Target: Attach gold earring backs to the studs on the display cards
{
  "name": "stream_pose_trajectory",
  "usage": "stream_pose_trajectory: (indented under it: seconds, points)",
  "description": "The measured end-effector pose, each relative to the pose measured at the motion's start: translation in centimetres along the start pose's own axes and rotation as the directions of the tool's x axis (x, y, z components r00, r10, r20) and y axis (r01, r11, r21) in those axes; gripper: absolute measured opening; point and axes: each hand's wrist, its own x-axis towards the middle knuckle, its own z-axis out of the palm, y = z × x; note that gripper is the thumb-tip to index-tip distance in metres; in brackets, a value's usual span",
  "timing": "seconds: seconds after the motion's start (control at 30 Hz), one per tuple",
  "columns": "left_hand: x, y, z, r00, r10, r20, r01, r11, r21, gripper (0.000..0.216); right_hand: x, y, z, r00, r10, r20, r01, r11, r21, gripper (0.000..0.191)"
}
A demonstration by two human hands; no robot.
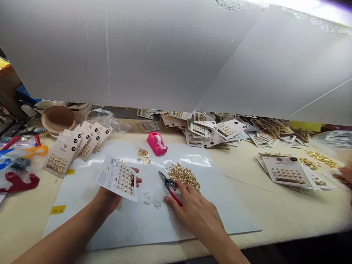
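Observation:
My left hand [109,201] holds an earring card [117,179] from below, its fingertips showing past the right edge. The card is tilted, with a price label at its top and rows of gold pieces across it. My right hand [192,205] has thumb and forefinger around the red handle of a pair of pliers [169,185]; its other fingers are partly hidden. The pliers' dark jaws point away to the upper left. Just beyond that hand lies a heap of small gold pieces [185,175]. Between the hands is a scatter of tiny clear pieces [155,198].
A pink tape dispenser [157,144] stands beyond a small group of gold rings [143,155]. Fanned earring cards [59,156] lie left, near a brown bowl [58,120]. More cards [209,128] pile at the back. Another person's hand [347,173] is at the right edge.

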Motion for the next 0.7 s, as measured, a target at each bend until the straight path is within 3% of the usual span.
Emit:
stream_pose_trajectory:
  seconds: [0.7]
  points:
    - [0.28, -0.1, 0.02, 1.0, 0.017, 0.004, -0.017, 1.0, -0.007, 0.028, 0.27, 0.49, 0.32, 0.997, -0.035, -0.075, 0.033, 0.999, -0.023, 0.046]
